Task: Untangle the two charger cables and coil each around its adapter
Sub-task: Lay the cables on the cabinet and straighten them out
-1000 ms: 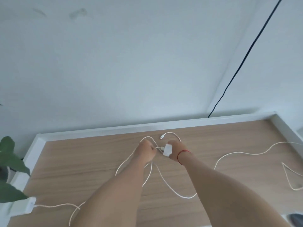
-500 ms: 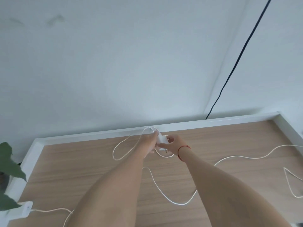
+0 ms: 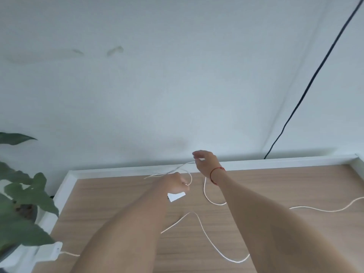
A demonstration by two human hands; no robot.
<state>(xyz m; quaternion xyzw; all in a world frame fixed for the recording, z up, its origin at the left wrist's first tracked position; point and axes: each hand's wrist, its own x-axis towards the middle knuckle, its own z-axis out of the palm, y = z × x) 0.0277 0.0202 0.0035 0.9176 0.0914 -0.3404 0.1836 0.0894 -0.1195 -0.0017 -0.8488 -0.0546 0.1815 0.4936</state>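
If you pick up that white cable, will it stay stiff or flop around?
Probably floppy: the white cable lies in loose curves on the table. It likely sags between grips, as it arcs between the left hand and right hand.

White cable [image 3: 214, 243] loops cross the bench [image 3: 285, 186] at 6 o'clock; plant [image 3: 23, 196] crowds 9 o'clock.

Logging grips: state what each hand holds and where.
Left hand grips the cable at a loop beside the adapter. Right hand pinches the same cable farther along, raised near the wall.
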